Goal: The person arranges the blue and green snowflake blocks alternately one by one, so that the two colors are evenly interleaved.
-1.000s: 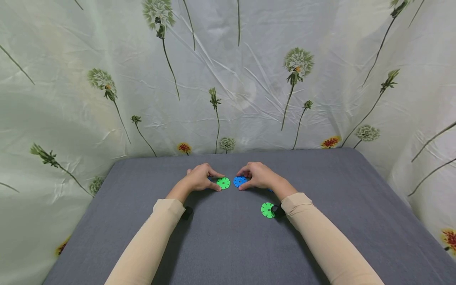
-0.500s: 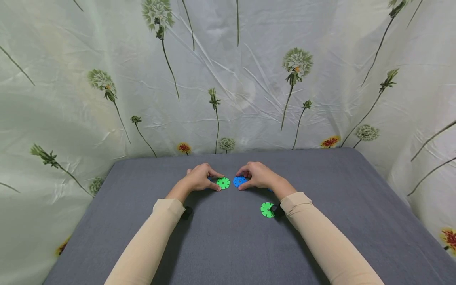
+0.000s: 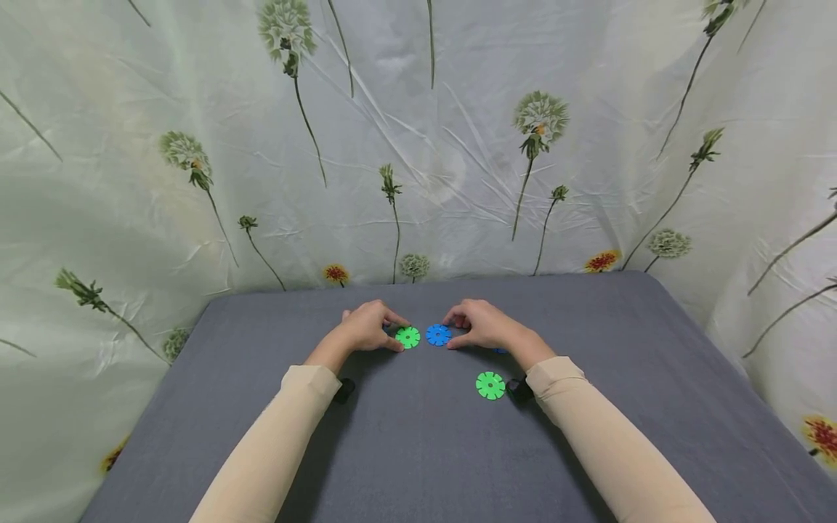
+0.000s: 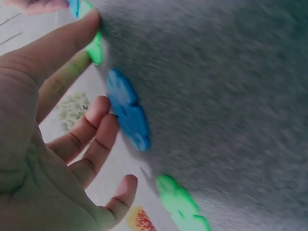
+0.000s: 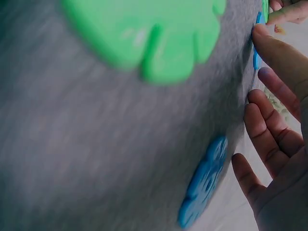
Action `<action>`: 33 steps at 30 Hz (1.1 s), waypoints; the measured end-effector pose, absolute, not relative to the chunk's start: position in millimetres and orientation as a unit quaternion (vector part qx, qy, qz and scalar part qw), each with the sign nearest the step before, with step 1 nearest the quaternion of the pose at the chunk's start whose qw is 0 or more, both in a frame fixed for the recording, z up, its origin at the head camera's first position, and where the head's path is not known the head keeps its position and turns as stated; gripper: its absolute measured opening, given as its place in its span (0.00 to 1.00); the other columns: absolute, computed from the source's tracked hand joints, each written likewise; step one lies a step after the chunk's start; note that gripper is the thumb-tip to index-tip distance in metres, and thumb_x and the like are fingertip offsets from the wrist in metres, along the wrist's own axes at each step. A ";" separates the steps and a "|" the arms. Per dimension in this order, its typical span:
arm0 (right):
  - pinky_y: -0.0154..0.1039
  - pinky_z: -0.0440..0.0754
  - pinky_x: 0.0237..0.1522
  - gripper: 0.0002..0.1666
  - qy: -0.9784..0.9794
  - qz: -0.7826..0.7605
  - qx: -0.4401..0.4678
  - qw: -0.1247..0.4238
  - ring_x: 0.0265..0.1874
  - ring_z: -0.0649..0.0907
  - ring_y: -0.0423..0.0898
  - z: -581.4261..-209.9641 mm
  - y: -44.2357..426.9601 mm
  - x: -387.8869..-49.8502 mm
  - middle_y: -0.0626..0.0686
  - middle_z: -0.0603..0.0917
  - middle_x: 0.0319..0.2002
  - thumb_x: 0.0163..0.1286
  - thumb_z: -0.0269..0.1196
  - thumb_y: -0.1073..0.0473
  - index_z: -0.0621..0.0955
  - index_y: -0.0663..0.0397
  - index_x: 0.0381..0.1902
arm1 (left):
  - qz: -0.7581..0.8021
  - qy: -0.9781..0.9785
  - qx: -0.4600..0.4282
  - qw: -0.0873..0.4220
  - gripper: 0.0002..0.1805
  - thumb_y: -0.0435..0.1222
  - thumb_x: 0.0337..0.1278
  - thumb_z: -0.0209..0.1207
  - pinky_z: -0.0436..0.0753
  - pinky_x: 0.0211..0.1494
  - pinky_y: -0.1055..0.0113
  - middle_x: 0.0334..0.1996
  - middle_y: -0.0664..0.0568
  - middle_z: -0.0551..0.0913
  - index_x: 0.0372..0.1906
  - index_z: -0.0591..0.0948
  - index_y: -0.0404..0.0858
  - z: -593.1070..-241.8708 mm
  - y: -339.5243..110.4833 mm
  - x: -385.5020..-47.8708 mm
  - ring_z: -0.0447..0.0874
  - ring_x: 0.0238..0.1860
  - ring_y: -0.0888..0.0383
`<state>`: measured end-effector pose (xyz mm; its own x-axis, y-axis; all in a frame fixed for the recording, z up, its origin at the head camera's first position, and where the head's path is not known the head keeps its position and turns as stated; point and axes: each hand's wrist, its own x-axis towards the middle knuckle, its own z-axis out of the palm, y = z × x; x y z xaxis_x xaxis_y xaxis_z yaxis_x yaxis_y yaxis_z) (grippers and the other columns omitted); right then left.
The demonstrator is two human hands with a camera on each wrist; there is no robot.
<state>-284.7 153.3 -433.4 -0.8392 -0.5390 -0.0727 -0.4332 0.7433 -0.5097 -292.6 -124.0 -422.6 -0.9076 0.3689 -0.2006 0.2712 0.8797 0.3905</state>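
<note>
In the head view, the left hand (image 3: pixel 362 328) holds a notched green disc (image 3: pixel 408 337) between thumb and a finger at its edges. Just right of it lies a notched blue disc (image 3: pixel 439 335), fully in view. The right hand (image 3: pixel 490 327) stands at that disc's right side, thumb and fingers spread apart. The left wrist view shows the left hand (image 4: pixel 29 163) with another blue disc (image 4: pixel 129 113) beside its lower fingers. In the right wrist view, the thumb of the right hand (image 5: pixel 288 144) is close to the blue disc (image 5: pixel 256 45); whether it touches is unclear.
A green disc (image 3: pixel 490 386) lies left of the black band (image 3: pixel 520 390) on the right wrist. Another blue disc (image 5: pixel 204 183) lies below the right fingers. One more green disc (image 4: pixel 180 204) shows in the left wrist view. A flowered curtain (image 3: pixel 418 145) stands behind the grey table (image 3: pixel 418 450).
The right hand has let go of the blue disc and moved slightly right, uncovering it and the nearer green disc. The left hand has stayed at its green disc. The head view has shifted slightly.
</note>
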 end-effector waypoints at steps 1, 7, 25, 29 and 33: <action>0.46 0.82 0.55 0.23 0.928 -0.244 -0.261 0.107 0.46 0.82 0.45 -433.4 155.3 -283.9 0.51 0.84 0.47 0.69 0.78 0.48 0.88 0.50 0.57 | 0.175 0.961 0.165 0.137 0.25 0.49 0.53 0.81 0.65 0.61 0.40 0.62 0.53 0.85 0.58 0.91 0.63 -422.0 -122.9 -292.6 0.82 0.61 0.51; 0.46 0.81 0.54 0.16 0.925 -0.249 -0.269 0.101 0.44 0.81 0.45 -432.4 167.7 -278.4 0.51 0.84 0.44 0.70 0.77 0.51 0.90 0.49 0.52 | 0.161 0.961 0.172 0.147 0.25 0.46 0.53 0.82 0.63 0.71 0.28 0.64 0.52 0.86 0.59 0.92 0.58 -415.8 -117.9 -292.5 0.83 0.65 0.51; 0.46 0.83 0.52 0.08 0.927 -0.251 -0.265 0.081 0.44 0.84 0.45 -435.7 193.2 -267.6 0.49 0.86 0.43 0.72 0.74 0.57 0.90 0.49 0.48 | 0.173 0.952 0.218 0.125 0.27 0.54 0.56 0.79 0.68 0.65 0.35 0.55 0.51 0.82 0.61 0.89 0.58 -426.0 -81.2 -291.6 0.80 0.60 0.52; 0.45 0.83 0.53 0.08 0.927 -0.255 -0.262 0.081 0.44 0.84 0.45 -435.9 197.3 -265.8 0.48 0.86 0.43 0.72 0.74 0.57 0.91 0.48 0.47 | 0.170 0.953 0.216 0.125 0.27 0.54 0.56 0.79 0.68 0.64 0.36 0.54 0.51 0.82 0.62 0.89 0.59 -427.0 -76.4 -291.6 0.80 0.58 0.53; 0.44 0.83 0.52 0.08 0.926 -0.255 -0.268 0.072 0.44 0.84 0.45 -436.8 202.4 -264.2 0.48 0.86 0.42 0.72 0.74 0.58 0.90 0.49 0.47 | 0.164 0.955 0.217 0.120 0.27 0.54 0.56 0.79 0.69 0.61 0.38 0.54 0.52 0.82 0.62 0.89 0.59 -427.4 -72.9 -290.8 0.80 0.57 0.54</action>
